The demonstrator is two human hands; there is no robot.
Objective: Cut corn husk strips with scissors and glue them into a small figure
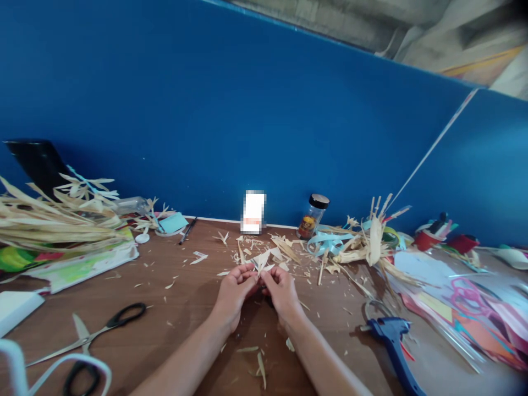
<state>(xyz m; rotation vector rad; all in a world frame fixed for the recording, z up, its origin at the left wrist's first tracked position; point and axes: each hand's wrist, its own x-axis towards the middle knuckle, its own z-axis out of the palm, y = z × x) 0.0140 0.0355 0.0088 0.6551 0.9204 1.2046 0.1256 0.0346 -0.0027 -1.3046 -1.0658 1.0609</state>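
My left hand and my right hand meet at the middle of the table, fingertips close together. Between them they pinch a small pale piece of dried husk, its pointed strips fanning upward like petals. Fingers of both hands are closed on its base, which they hide. Just beyond lie loose husk scraps and fine trimmings. A small cut husk star rests farther back.
Open scissors lie at left, near a large husk bundle. A blue glue gun lies at right, beside coloured paper. A black-lidded jar stands at the back before the blue partition.
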